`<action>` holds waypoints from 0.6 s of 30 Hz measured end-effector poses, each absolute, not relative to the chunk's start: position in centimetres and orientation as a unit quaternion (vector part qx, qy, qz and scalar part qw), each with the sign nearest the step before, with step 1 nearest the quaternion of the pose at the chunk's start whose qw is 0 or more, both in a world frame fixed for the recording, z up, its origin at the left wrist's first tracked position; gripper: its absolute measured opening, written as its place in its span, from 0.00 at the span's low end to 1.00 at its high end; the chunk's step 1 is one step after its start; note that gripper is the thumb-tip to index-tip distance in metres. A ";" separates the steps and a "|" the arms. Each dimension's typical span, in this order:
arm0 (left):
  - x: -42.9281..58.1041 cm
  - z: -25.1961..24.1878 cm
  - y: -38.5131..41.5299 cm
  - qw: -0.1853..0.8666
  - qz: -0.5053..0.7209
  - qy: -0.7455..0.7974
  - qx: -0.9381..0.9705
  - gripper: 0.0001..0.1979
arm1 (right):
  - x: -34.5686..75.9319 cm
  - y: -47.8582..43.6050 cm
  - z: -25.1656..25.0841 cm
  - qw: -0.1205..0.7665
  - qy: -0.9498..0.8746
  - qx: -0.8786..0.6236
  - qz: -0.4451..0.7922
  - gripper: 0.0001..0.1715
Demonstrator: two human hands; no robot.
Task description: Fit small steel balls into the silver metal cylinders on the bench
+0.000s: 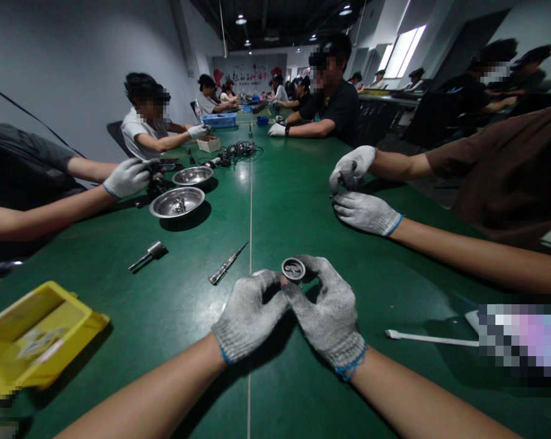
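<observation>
A long grey-walled room (74, 73) held a green table (275, 201) lined with gloved workers on both sides, bearing a yellow tray (38, 332) at near left, two steel bowls (177, 202) beyond it and a pointed tool (227, 265) beside the centre seam. Over the table's near middle, the gloved right hand (328, 311) curled its fingers around a small round metal part (294, 269) while the left hand (250, 314) pinched its near-left rim with thumb and forefinger. The part was a short ring without a marked long axis, its open face turned up toward the viewer.
</observation>
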State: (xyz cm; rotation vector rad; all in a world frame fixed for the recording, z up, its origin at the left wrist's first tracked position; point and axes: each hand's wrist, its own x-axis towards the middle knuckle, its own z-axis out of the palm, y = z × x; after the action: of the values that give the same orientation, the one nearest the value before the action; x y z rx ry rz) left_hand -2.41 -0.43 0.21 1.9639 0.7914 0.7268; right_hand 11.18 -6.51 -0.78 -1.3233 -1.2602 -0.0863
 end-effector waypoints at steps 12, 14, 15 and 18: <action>-2.4 0.2 -0.4 0.431 0.287 0.316 0.795 0.09 | 11.2 -6.5 -0.7 0.615 -0.546 -0.568 -0.030 0.12; -2.4 0.2 -0.4 0.432 0.286 0.316 0.795 0.09 | 11.2 -6.5 -0.7 0.616 -0.546 -0.567 -0.030 0.12; -2.4 0.2 -0.4 0.435 0.286 0.314 0.794 0.09 | 11.2 -6.5 -0.7 0.616 -0.545 -0.567 -0.031 0.12; -2.4 0.1 -0.3 0.442 0.286 0.312 0.791 0.09 | 11.2 -6.5 -0.8 0.617 -0.542 -0.569 -0.036 0.12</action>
State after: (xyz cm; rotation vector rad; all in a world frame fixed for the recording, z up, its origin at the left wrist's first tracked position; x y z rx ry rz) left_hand -2.44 -0.29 0.12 1.9628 0.7734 0.7095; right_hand 11.16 -6.50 -0.82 -1.3090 -1.2487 -0.0824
